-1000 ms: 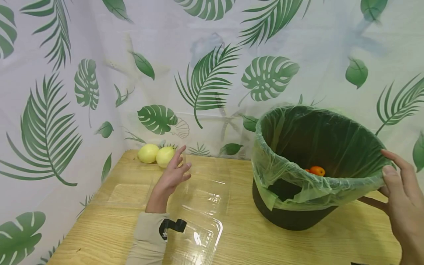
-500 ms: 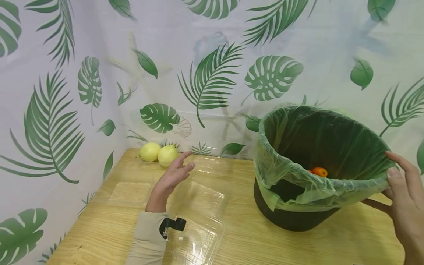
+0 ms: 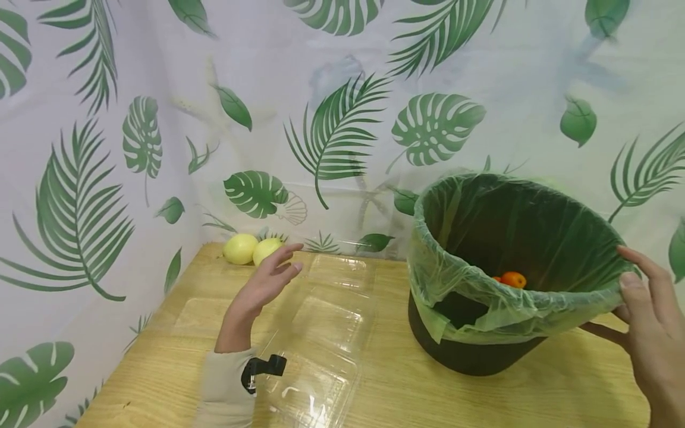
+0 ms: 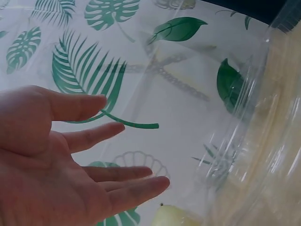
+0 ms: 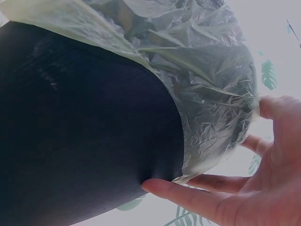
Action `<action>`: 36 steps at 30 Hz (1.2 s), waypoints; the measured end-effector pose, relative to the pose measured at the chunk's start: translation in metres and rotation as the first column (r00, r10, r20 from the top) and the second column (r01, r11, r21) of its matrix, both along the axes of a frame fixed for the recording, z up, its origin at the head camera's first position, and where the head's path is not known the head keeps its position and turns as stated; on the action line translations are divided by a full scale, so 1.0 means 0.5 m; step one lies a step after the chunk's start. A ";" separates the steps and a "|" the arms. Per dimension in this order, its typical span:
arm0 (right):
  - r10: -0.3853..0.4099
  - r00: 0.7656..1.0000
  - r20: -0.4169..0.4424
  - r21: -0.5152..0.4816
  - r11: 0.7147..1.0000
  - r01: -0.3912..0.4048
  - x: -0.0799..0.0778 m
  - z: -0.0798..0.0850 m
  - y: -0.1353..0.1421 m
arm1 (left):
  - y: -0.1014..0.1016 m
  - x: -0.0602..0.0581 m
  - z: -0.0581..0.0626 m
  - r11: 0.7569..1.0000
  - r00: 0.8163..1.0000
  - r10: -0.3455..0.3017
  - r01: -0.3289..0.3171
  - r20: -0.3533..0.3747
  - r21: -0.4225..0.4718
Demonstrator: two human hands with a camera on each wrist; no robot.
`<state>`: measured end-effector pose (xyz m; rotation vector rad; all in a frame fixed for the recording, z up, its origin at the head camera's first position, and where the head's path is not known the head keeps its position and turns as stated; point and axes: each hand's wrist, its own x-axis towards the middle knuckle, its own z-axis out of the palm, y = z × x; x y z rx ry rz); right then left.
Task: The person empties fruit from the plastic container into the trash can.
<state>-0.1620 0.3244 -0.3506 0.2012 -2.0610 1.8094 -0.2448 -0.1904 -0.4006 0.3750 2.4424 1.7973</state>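
Note:
My left hand (image 3: pixel 264 285) hangs over the left part of the table, fingers spread and holding nothing. In the left wrist view its fingers (image 4: pixel 136 195) are extended and apart. Two pale yellow fruits (image 3: pixel 239 249) lie behind it at the back edge, one partly hidden by the hand. My right hand (image 3: pixel 655 321) holds the rim of a black trash bin (image 3: pixel 476 355) lined with a thin green bag (image 3: pixel 455 279). The bin leans towards that hand. Small orange fruits (image 3: pixel 514 280) show inside it. In the right wrist view fingertips (image 5: pixel 157 185) touch the bin's outer wall.
Clear plastic containers (image 3: pixel 332 321) lie on the wooden table (image 3: pixel 390 392) below and right of my left hand; their outlines are hard to make out. A leaf-patterned white cloth (image 3: pixel 342 232) hangs behind the table and along its left side.
My left hand has drawn back a little to the left and towards me, away from the yellow fruits. My right hand and the bin stay about where they were.

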 end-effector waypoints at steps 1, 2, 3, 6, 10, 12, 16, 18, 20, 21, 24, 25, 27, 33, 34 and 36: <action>0.003 1.000 0.003 -0.006 1.000 -0.003 0.000 0.000 0.001 | -0.004 0.004 0.004 1.000 1.000 0.001 -0.001 -0.008 0.019; 0.002 1.000 0.003 -0.001 1.000 -0.002 0.001 -0.001 0.001 | -0.009 0.008 0.008 0.999 1.000 0.004 -0.003 -0.024 0.038; -0.001 1.000 0.005 0.019 1.000 0.001 0.001 -0.001 0.001 | -0.015 0.010 0.011 0.998 0.999 0.011 -0.008 -0.044 0.065; -0.005 1.000 -0.001 0.053 0.999 0.005 0.001 0.001 0.004 | -0.034 0.011 0.015 0.987 0.991 0.051 -0.032 -0.120 0.156; -0.016 1.000 0.008 0.102 0.995 0.015 -0.001 0.006 0.006 | -0.059 -0.001 0.011 0.975 0.973 0.134 -0.096 -0.187 0.202; -0.010 1.000 0.016 0.106 0.994 0.008 -0.002 0.007 0.007 | -0.070 -0.010 0.009 0.974 0.966 0.175 -0.141 -0.193 0.178; -0.002 1.000 0.016 0.101 0.995 0.001 -0.002 0.010 0.007 | -0.096 -0.032 0.006 0.966 0.947 0.249 -0.226 -0.203 0.129; 0.009 1.000 0.012 0.090 0.996 -0.011 -0.002 0.011 0.008 | -0.111 -0.044 0.006 0.957 0.933 0.287 -0.267 -0.217 0.114; 0.016 1.000 0.014 0.082 0.996 -0.017 -0.002 0.011 0.008 | -0.123 -0.054 0.005 0.947 0.919 0.321 -0.305 -0.229 0.103; 0.019 1.000 0.014 0.079 0.997 -0.020 -0.002 0.010 0.009 | -0.129 -0.059 0.004 0.942 0.913 0.335 -0.321 -0.234 0.097; 0.018 1.000 0.023 0.079 0.997 -0.020 0.002 0.008 0.013 | -0.145 -0.074 -0.004 0.918 0.888 0.396 -0.386 -0.233 0.088; 0.017 0.999 0.028 0.084 0.996 -0.019 0.003 0.007 0.013 | -0.150 -0.079 -0.008 0.907 0.878 0.421 -0.411 -0.229 0.089; 0.015 0.999 0.035 0.092 0.996 -0.018 0.004 0.006 0.015 | -0.163 -0.087 -0.016 0.878 0.850 0.477 -0.472 -0.226 0.080; 0.024 0.999 0.035 0.107 0.994 -0.028 0.006 0.008 0.015 | -0.210 -0.107 -0.037 0.780 0.772 0.617 -0.626 -0.150 -0.011; 0.030 0.999 0.031 0.099 0.995 -0.033 0.005 0.009 0.014 | -0.219 -0.109 -0.040 0.776 0.774 0.621 -0.629 -0.125 -0.039; 0.048 0.998 0.029 0.069 0.996 -0.050 0.005 0.009 0.014 | -0.235 -0.112 -0.045 0.785 0.790 0.608 -0.613 -0.071 -0.094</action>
